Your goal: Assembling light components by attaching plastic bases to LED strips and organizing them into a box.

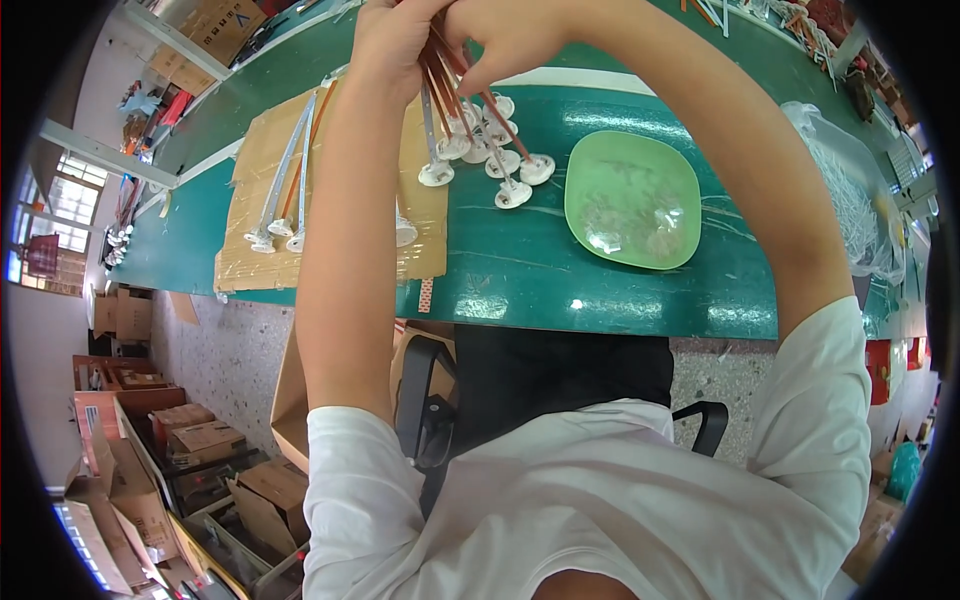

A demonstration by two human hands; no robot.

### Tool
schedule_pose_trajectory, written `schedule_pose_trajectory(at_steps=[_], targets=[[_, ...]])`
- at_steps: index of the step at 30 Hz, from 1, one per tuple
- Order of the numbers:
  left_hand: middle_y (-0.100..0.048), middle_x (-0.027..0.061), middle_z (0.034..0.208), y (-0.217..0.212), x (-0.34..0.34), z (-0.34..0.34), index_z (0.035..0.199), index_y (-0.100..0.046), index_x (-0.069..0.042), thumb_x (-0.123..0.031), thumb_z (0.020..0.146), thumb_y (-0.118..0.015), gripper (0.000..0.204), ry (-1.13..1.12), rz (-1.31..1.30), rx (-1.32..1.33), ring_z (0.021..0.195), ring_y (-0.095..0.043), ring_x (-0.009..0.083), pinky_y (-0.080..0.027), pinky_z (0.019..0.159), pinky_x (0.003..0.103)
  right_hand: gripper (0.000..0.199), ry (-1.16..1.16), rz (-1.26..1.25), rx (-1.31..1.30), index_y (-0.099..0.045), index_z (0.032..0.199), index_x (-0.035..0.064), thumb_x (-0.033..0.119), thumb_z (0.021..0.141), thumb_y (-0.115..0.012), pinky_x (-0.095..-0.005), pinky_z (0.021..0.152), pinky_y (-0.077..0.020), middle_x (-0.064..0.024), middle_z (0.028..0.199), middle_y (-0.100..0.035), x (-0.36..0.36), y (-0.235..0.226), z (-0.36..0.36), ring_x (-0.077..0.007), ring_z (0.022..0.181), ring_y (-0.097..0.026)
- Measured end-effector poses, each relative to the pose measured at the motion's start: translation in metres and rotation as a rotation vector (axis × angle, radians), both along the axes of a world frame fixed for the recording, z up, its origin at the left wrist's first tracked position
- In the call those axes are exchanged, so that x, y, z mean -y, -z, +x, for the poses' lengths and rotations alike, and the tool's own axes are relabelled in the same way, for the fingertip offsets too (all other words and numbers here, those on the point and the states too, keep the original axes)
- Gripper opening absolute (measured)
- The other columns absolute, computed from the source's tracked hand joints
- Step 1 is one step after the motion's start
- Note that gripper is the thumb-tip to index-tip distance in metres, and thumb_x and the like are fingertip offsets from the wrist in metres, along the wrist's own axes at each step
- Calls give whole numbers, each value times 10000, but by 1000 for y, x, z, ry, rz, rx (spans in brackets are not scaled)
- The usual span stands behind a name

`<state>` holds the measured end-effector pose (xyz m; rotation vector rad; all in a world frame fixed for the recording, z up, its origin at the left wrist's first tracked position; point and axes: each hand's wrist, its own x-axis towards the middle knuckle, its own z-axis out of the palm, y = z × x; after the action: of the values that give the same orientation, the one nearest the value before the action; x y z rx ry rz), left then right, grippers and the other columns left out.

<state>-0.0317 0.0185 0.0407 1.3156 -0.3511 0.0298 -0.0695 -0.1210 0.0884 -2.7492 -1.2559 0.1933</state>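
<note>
At the top of the picture, my left hand (392, 42) is closed on a bundle of thin brown and grey rods (440, 88). White round ends (475, 140) fan out from the bundle, low over the green tabletop. My right hand (505, 42) is beside the left, its thumb and fingers bent around the rods' upper part; the upper edge cuts off part of both hands. More grey and brown rods (290, 170) with white round ends lie on a flat cardboard sheet (425, 250), partly behind my left forearm.
Right of the bundle, a light green dish (577, 205) holds small clear pieces. A plastic bag of thin clear strands (840, 190) lies at the table's right. Below the green table (510, 300) are a black chair's armrests (706, 425); cardboard boxes (270, 490) crowd the lower left floor.
</note>
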Motion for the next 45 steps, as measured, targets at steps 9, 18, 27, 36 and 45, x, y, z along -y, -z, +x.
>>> schedule_pose_trajectory(at_steps=[9, 18, 27, 36, 45], targets=[[-663, 64, 779, -6, -9, 4, 915, -631, -15, -105, 898, -672, 100, -146, -20, 202, 671, -626, 162, -507, 653, 291, 267, -8, 496, 263, -719, 942, 19, 256, 819, -721, -352, 789, -522, -149, 946, -704, 59, 0, -6, -251, 852, -669], [-654, 94, 968, -38, -22, 29, 1107, -567, -7, -113, 881, -697, 282, -106, -39, 459, 822, -646, 188, -505, 692, 336, 792, 194, 653, 208, -485, 1315, -47, 361, 721, -815, -350, 877, -514, -212, 1139, -637, 36, -18, -16, -269, 1013, -640], [-608, 32, 821, -70, 12, -35, 1100, -536, -54, -62, 774, -792, 414, -232, -11, 543, 653, -589, 119, -488, 604, 246, 637, 243, 1058, 204, -587, 1119, -16, 357, 657, -818, -401, 870, -502, -188, 962, -683, -40, 30, 1, -339, 951, -659], [-641, 107, 1032, -32, -16, -50, 1432, -326, -37, -118, 871, -726, 694, -113, -40, 640, 970, -612, 163, -494, 844, 268, 134, 112, 1301, -257, -650, 937, -9, 97, 857, -668, -317, 671, -526, -82, 785, -672, -40, 53, 18, -185, 738, -662], [-608, 28, 900, 28, -43, -35, 1012, -581, -15, -182, 729, -840, 418, 165, -111, 473, 830, -590, 126, -474, 749, 289, 185, 324, 1266, -132, -638, 914, 10, 195, 928, -624, -305, 588, -506, -90, 737, -662, -67, 32, 0, -170, 617, -640]])
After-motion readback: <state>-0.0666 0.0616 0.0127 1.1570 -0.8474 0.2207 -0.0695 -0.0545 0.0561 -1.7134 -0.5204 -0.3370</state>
